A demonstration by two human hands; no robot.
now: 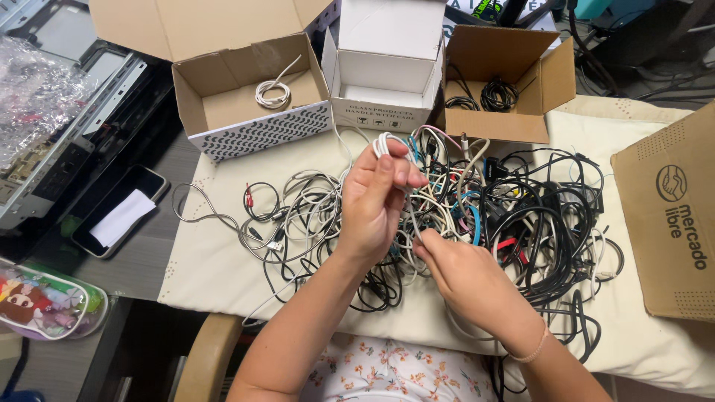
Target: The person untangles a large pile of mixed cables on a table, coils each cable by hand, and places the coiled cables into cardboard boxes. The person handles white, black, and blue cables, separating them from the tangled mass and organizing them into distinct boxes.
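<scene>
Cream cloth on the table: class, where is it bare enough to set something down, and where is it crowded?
Bare cream cloth lies left of the cable pile, below the patterned box. A narrower strip runs along the near right edge under the flat cardboard box. The middle, around both hands, is crowded with cables.

My left hand (376,197) grips a white cable (387,141); the tangled cable pile (521,216) is mostly black, white, some blue; the cloth (216,268) is cream.
</scene>
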